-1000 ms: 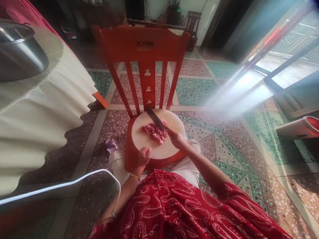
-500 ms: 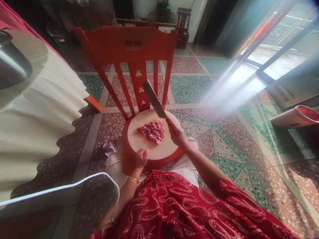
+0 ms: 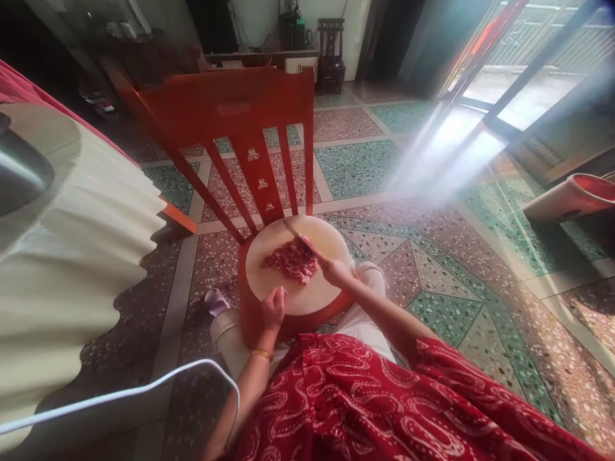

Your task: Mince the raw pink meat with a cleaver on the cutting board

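We see a home's living room: patterned terrazzo floor (image 3: 384, 166), a red wooden chair (image 3: 230, 115), a cloth-draped table (image 3: 72, 256) at left, a cluttered shelf (image 3: 269, 56) far back, a sunlit doorway (image 3: 519, 96) right.

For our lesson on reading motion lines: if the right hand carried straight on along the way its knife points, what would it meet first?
Most likely the minced meat: the right hand aims the knife across the round cutting board towards the chair back. Blur leaves depth uncertain.
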Demonstrator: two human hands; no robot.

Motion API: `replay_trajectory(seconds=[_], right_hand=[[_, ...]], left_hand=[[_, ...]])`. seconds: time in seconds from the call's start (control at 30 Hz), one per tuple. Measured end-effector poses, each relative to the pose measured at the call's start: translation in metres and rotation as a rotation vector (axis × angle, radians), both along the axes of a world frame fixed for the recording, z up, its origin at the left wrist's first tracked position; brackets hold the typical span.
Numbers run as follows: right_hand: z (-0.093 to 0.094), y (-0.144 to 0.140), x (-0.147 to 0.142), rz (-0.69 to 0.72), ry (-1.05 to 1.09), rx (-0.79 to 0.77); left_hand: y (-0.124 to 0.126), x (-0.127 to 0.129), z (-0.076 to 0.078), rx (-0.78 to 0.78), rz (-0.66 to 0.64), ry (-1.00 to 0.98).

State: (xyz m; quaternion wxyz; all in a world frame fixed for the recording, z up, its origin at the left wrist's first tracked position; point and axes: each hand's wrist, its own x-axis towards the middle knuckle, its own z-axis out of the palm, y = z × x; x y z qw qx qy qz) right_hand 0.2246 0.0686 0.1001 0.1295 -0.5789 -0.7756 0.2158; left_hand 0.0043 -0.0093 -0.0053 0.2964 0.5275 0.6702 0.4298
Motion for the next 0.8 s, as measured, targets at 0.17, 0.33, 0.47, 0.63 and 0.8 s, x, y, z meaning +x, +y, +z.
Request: replay_trajectory(seconds=[0.17,0.33,0.47,0.63,0.8], right_hand=[[0.020,0.010,0.006,-0.012,0.133,0.046],[0.025,0.013,0.004,-0.034,0.211,0.179],[0.009,0.010,0.007,-0.027,0.019,-0.104],[0.025,0.015,0.010,-0.051,0.232,0.191],[0.007,0.003,0.010,-0.036,-0.056,-0.049]], left_hand=[[0.005,-0.001,-0.006,-0.031,-0.043,-0.024],[0.004,-0.001,-0.009,-0.020,-0.033,0.007],[0.003,-0.003,-0.011,0.009,-0.064,0.095],[0.003,-0.001,-0.012,0.003,-0.064,0.073],[0.002,-0.001,-0.010,0.035,-0.083,0.126]])
